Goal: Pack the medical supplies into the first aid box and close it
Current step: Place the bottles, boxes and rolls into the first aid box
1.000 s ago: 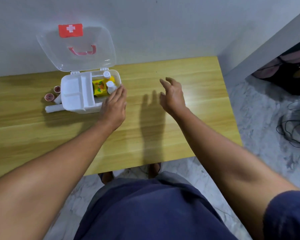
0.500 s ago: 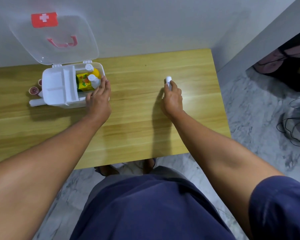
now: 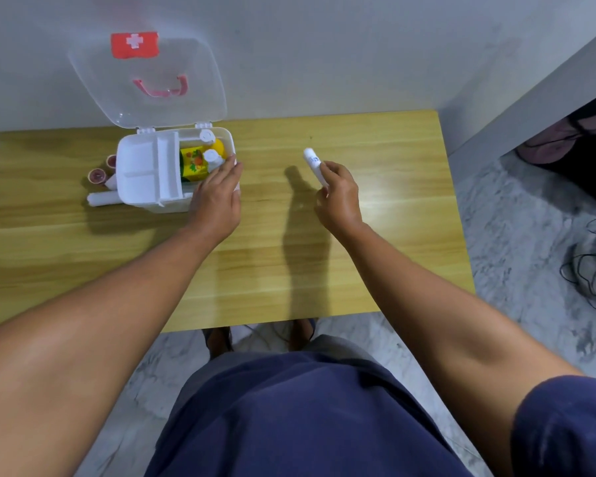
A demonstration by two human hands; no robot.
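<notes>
The white first aid box [image 3: 159, 204] stands open at the table's back left, its clear lid [image 3: 152, 77] with a red cross label leaning against the wall. A white divided tray [image 3: 145, 170] covers its left half. On the right inside are a yellow packet [image 3: 193, 163] and two white bottles [image 3: 211, 156]. My left hand [image 3: 217, 197] rests on the box's right front corner, fingers flat. My right hand [image 3: 338, 197] holds a small white tube [image 3: 314, 165] above the table, to the right of the box.
Two rolls with reddish ends [image 3: 97, 175] and a white roll [image 3: 102, 198] lie on the wooden table [image 3: 358, 256] just left of the box. The wall runs close behind. Cables [image 3: 592, 270] and a dark bag [image 3: 578, 146] lie on the floor at right.
My right hand went from open and empty to closed on the white tube and has lifted it off the table. My left hand stayed at the box's corner. The camera view shifted.
</notes>
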